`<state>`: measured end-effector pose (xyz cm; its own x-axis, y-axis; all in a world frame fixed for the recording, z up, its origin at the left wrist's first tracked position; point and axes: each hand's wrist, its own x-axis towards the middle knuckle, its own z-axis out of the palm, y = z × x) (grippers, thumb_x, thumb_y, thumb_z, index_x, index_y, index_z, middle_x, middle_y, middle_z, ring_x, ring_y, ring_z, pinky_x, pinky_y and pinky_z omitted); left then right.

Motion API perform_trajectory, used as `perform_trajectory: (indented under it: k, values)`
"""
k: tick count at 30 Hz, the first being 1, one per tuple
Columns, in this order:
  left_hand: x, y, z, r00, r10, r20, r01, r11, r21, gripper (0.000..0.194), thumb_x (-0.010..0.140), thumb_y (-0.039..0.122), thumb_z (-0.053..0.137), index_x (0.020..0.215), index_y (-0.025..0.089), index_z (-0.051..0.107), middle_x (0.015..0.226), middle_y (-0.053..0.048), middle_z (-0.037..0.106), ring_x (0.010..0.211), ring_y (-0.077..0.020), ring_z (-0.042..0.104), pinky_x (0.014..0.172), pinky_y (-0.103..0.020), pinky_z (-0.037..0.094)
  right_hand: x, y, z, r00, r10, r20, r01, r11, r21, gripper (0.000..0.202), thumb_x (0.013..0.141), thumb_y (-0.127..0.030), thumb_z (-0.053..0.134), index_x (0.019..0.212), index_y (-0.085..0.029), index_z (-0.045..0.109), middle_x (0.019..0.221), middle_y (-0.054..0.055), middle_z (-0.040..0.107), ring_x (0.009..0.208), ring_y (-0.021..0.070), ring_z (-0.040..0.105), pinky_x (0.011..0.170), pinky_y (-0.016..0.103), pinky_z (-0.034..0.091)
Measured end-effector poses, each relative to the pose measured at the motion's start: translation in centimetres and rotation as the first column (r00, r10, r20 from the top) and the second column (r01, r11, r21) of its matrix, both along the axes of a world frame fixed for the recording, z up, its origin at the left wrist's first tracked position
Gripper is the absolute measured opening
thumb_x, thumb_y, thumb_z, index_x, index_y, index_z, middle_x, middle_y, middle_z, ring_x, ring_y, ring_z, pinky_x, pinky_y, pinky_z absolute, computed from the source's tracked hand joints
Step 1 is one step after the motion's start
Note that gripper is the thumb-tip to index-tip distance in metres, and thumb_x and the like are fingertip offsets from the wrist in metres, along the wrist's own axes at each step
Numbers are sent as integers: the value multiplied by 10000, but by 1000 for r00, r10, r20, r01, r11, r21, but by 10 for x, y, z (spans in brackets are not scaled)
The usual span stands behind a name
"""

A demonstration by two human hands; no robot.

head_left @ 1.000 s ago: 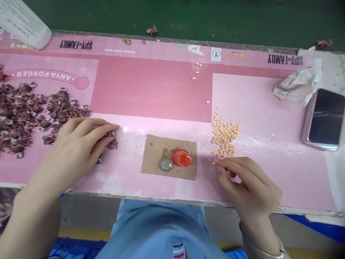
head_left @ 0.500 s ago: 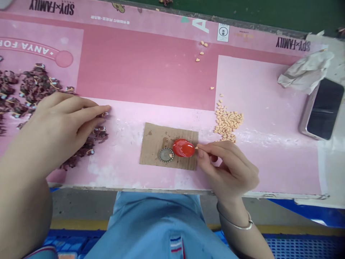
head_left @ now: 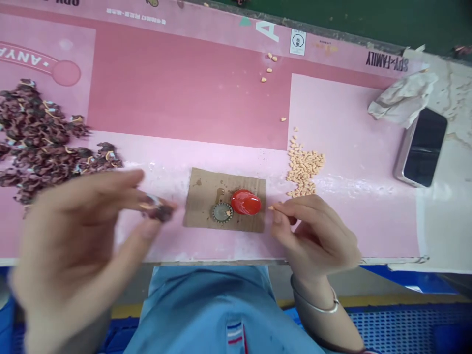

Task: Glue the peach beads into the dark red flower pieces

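Blurred by motion, my left hand [head_left: 83,236] pinches a small dark brown figure piece [head_left: 162,212] with a whitish patch, between thumb and fingers. My right hand [head_left: 317,238] is closed, its thumb and forefinger gripping a tiny beige piece [head_left: 272,208]. Between the hands lies a cardboard piece [head_left: 201,196]. On it sit a red dish [head_left: 247,202] with a glossy inside and, touching or close to it, a bottle cap [head_left: 221,213] with a beige bit in it. A heap of similar brown pieces [head_left: 40,137] spreads beyond my left hand.
A pile of beige pieces [head_left: 304,169] lies beyond my right hand, with a few strays farther back. At the far right, a crumpled paper [head_left: 403,98] touches a phone [head_left: 422,147]. The pink printed sheet [head_left: 184,88] covers the table to its near edge.
My left hand has come away from the brown heap, toward me and the cardboard, carrying one brown piece. My right hand keeps its beige piece, now slightly farther from the red dish.
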<state>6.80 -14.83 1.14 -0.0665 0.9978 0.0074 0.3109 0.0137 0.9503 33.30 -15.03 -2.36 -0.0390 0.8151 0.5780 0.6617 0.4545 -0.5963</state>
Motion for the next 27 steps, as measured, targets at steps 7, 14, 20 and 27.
perform_trajectory:
  k: [7, 14, 20, 27]
  values:
    - [69, -23, 0, 707, 117, 697, 209, 908, -364, 132, 917, 329, 816, 1048, 316, 806, 809, 0, 681, 710, -95, 657, 672, -135, 599, -22, -11, 29, 985, 159, -69, -162, 986, -39, 120, 974, -94, 648, 895, -177, 681, 708, 1, 698, 625, 109, 624, 586, 274, 545]
    - [61, -21, -4, 574, 99, 813, 371, 854, -366, 142, 942, 271, 795, 1080, 305, 799, 848, 23, 683, 770, -51, 649, 732, -68, 552, -32, -6, 23, 968, 198, -151, -198, 980, 13, 143, 1006, -129, 630, 879, -144, 695, 702, 13, 700, 646, 91, 633, 630, 232, 580]
    - [64, -24, -7, 635, 68, 769, 318, 885, -341, 156, 965, 251, 764, 1093, 337, 786, 883, 34, 740, 808, -55, 714, 758, -70, 578, -30, -14, 25, 982, 186, -14, -187, 982, -37, 156, 903, -21, 664, 963, -157, 710, 759, 8, 744, 677, 116, 682, 635, 248, 620]
    - [68, -22, -15, 833, 2, 553, 120, 976, -184, 229, 948, 190, 777, 1107, 354, 770, 959, 58, 780, 885, -61, 763, 821, -73, 603, -21, -22, 23, 962, 247, 115, -236, 966, -106, 302, 957, -95, 550, 1215, -91, 707, 988, 92, 783, 879, 171, 733, 720, 289, 654]
